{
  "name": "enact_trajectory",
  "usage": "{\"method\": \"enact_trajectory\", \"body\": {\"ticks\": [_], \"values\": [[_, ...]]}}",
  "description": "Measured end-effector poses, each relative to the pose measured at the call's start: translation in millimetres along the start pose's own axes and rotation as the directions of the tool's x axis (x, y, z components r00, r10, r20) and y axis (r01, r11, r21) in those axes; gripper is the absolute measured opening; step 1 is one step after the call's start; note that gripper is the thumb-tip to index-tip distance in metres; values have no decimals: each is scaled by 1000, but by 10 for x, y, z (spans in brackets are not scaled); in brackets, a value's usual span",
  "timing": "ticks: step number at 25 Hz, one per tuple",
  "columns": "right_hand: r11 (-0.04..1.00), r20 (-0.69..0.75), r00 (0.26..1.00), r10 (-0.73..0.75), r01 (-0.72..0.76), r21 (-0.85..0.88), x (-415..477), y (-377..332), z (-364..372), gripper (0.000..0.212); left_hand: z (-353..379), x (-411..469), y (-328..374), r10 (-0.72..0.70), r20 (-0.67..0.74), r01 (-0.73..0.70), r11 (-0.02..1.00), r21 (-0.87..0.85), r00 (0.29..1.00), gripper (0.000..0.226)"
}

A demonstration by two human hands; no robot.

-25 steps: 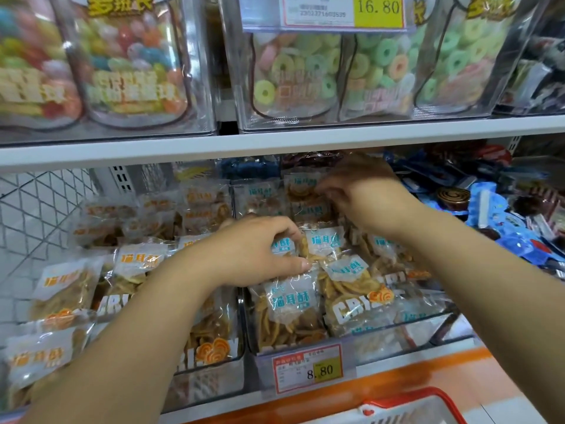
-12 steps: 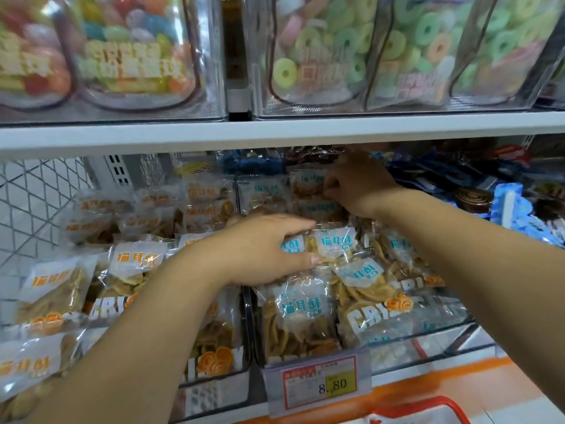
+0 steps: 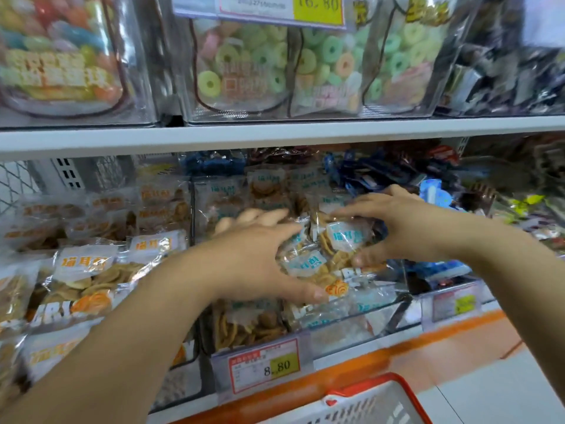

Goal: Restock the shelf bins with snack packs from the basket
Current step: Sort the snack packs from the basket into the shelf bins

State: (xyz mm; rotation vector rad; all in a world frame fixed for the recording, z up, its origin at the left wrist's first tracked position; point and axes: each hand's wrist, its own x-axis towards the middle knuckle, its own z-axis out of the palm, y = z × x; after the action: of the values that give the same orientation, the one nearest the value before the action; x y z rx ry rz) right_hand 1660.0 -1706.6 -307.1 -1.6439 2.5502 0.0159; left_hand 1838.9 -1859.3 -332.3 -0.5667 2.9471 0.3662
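On the lower shelf (image 3: 443,335), in the middle clear bin (image 3: 339,332), the snack packs (image 3: 342,240) are gripped by the right hand (image 3: 409,221) and pressed by the flat, spread-fingered left hand (image 3: 253,255); the basket (image 3: 382,381) is seen below.

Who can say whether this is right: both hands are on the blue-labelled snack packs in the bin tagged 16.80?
Not quite. The head view shows the left hand and right hand on the blue-labelled snack packs, but the price tag below them reads 8.80; the 16.80 tag is on the upper row.
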Motion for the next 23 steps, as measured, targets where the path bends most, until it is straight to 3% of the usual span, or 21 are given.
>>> {"method": "enact_trajectory", "body": {"ticks": [2,6,13,16,18,20,23], "values": [[994,-58,997,-55,49,-94,-19,13,113,75,113,34,61,10,0,-10,995,96,1000,110],[995,-99,993,-68,60,-82,-58,80,168,64,203,77,5,-27,-62,37,986,160,998,112],[997,-79,996,-43,37,-70,-54,32,149,60,244,83,24,-31,-132,57,979,194,991,113],[999,-59,998,-37,36,-34,-80,43,131,56,229,52,-7,-36,-96,49,989,139,995,112],[998,-217,976,-26,38,50,-71,75,114,44,176,37,-29,-42,-71,44,999,29,997,109],[999,-432,901,38,-31,23,43,92,99,37,114,35,-11,-60,-92,55,997,-61,994,107],[986,-510,853,108,-158,-57,271,9,163,40,91,74,61,-63,-107,58,997,-46,992,101]]}}
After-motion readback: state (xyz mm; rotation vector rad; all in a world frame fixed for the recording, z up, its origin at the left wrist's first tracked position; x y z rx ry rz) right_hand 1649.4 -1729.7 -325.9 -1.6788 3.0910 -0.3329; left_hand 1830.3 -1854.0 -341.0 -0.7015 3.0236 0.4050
